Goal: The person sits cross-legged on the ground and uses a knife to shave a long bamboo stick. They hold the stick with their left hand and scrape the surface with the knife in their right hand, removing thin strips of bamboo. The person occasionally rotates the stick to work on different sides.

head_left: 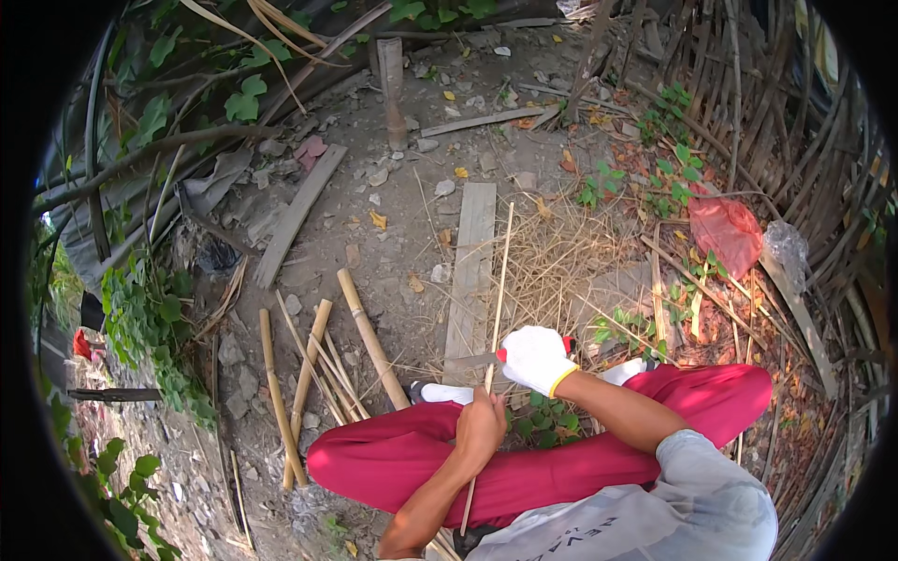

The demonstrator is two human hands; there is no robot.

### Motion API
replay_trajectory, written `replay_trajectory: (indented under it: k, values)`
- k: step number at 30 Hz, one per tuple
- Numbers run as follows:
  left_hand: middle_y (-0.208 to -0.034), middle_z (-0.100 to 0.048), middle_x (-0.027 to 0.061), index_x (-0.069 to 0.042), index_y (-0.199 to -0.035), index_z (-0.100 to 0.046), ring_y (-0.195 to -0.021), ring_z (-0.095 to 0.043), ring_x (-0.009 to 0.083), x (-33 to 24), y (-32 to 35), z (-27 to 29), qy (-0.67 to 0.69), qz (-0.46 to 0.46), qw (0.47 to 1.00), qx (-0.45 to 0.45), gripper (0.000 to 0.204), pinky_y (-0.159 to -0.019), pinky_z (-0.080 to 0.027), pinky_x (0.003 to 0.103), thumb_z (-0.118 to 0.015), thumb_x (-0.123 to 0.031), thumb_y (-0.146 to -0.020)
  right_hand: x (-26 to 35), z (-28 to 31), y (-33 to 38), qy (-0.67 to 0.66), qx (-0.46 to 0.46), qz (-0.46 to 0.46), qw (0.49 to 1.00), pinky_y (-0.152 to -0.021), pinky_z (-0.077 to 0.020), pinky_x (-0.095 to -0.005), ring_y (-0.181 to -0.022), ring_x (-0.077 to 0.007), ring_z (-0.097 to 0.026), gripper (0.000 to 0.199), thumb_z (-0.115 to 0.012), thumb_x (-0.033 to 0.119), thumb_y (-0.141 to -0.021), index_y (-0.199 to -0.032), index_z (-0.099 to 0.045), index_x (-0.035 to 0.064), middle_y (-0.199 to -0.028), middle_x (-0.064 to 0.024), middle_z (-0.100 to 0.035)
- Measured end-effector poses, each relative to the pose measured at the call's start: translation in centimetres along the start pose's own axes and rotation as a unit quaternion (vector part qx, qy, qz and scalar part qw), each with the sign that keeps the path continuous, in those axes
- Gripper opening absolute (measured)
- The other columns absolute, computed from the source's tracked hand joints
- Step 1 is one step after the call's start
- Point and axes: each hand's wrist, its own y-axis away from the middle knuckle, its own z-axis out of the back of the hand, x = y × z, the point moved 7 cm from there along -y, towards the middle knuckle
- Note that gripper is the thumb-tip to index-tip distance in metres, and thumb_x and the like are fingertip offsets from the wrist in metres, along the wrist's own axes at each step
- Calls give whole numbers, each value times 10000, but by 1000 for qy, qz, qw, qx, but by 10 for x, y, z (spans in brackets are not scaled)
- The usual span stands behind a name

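Observation:
My left hand (481,430), bare, is closed around a long thin bamboo strip (500,285) that slants up and away from my lap over the ground. In a white glove with a yellow cuff, my right hand (535,361) grips a knife (472,360) by its red handle. Its blade points left and crosses the strip just above my left hand; whether the edge bites into it I cannot tell. The strip's lower end runs down across my red trousers (561,481). Under and beside the strip's far part lies a flat grey plank (470,252).
Several bamboo poles (369,337) lie at left, by my knee. Pale shavings (571,262) cover the ground right of the plank. Another board (301,215) lies far left. A red plastic bag (725,234) rests by the stick fence (748,103) at right. A wooden post (392,93) stands ahead.

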Motion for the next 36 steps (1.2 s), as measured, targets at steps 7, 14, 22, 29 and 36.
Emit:
replay_trajectory:
  k: [7,14,22,29,36]
  values:
    - [-744,-655,343,74,-975,-568,-731,-664,542,6,12,-1,-77,-15,997,12,233,-677,-518,617,-529,-154,-1002,-36,0,-34,-7,-98,-66,993,-674,-576,-486,-746,-388,-728,285,-639,277,-843,-778,-758,26,-765,-220,-716]
    - [-685,-641,328,81,-953,-566,-665,-656,534,-1,19,-19,-64,-58,996,30,230,-643,-525,609,-538,-144,-994,-105,14,-61,41,-137,-122,982,-718,-586,-473,-807,-392,-739,244,-629,223,-852,-842,-768,23,-849,-235,-735]
    - [-691,-663,269,39,-997,-550,-655,-672,491,10,104,44,-63,-16,995,72,272,-591,-512,582,-570,-232,-1021,-207,68,-75,52,-155,-250,954,-786,-600,-449,-934,-369,-752,267,-644,248,-897,-967,-781,30,-971,-216,-760]
    - [-644,-603,176,5,-1146,-576,-607,-665,327,18,115,68,-26,-11,998,-63,336,-595,-502,440,-570,-319,-1059,-179,39,-52,-58,-117,-149,980,-830,-575,-481,-908,-436,-710,384,-675,358,-780,-916,-746,6,-941,-245,-733]
    - [-715,-503,-15,-38,-1189,-610,-488,-405,61,14,76,21,402,131,903,77,305,-428,-350,254,-434,-278,-1126,-34,50,19,-97,-102,23,990,-765,-565,-516,-816,-422,-694,358,-625,403,-866,-780,-713,66,-809,-215,-699]
